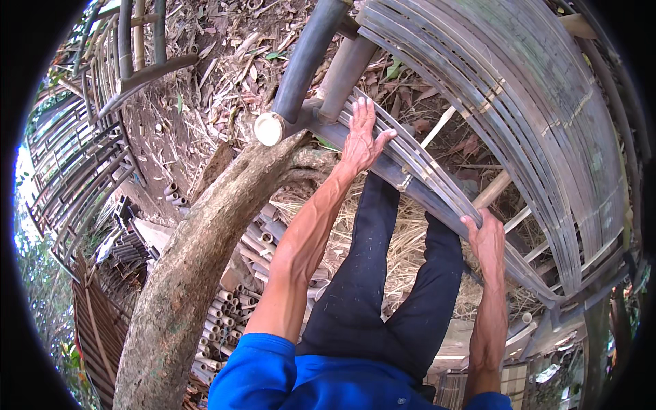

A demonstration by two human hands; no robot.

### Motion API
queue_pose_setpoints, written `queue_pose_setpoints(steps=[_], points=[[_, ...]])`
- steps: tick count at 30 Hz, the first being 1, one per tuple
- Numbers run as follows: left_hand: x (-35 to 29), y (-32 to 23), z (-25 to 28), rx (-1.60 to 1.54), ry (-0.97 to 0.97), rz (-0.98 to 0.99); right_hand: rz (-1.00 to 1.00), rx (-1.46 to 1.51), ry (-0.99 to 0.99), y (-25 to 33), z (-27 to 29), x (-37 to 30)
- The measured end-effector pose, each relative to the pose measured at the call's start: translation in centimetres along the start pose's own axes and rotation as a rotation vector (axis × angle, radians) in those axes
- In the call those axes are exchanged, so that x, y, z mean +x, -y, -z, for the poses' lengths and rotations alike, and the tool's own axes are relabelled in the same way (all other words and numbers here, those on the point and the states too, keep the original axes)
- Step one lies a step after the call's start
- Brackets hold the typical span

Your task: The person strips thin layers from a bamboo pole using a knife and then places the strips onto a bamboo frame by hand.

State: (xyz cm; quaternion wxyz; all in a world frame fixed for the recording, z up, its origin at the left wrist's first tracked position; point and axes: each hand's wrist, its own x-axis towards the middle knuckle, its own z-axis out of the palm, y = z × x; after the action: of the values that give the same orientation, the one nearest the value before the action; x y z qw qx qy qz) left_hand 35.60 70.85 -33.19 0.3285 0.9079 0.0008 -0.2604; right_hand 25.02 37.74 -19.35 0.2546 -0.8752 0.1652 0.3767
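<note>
My left hand (363, 143) lies flat on a narrow band of split bamboo slats (437, 179), near its far-left end, with the fingers stretched out. Further right along the same band, my right hand (486, 238) is closed around the slats, its thumb at their near edge. Beneath the band runs a dark bamboo pole (430, 200), the near rail of a bamboo bench frame. A tie shows on the rail between my hands. Beyond a gap lies a wide panel of grey bamboo slats (506, 89), with light crosspieces (439, 126) showing in the gap.
Thick bamboo posts (307, 58) rise by the frame's left corner, beside a pale cut pole end (268, 128). A leaning tree trunk (198, 253) stands to my left. Cut bamboo pieces (222, 314) are piled behind it. Another bamboo structure (75, 164) stands far left; dry leaves (232, 61) cover the ground.
</note>
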Motion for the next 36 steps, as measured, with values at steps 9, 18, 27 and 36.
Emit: queue_pose_setpoints(steps=[9, 18, 27, 36], points=[[0.2, 0.5, -0.2, 0.021, 0.014, 0.014, 0.016, 0.008, -0.010, -0.4, -0.5, 0.4], [-0.2, -1.0, 0.1, 0.433, -0.046, -0.090, 0.002, 0.174, 0.022, -1.8, -4.0, 4.2], [1.8, -2.1, -0.3, 0.454, 0.010, -0.164, 0.071, 0.173, -0.189, -2.1, -6.9, 4.8], [7.2, -5.9, 2.9, -0.637, -0.053, 0.205, 0.195, 0.178, -0.638, -0.9, 0.7, 6.1]])
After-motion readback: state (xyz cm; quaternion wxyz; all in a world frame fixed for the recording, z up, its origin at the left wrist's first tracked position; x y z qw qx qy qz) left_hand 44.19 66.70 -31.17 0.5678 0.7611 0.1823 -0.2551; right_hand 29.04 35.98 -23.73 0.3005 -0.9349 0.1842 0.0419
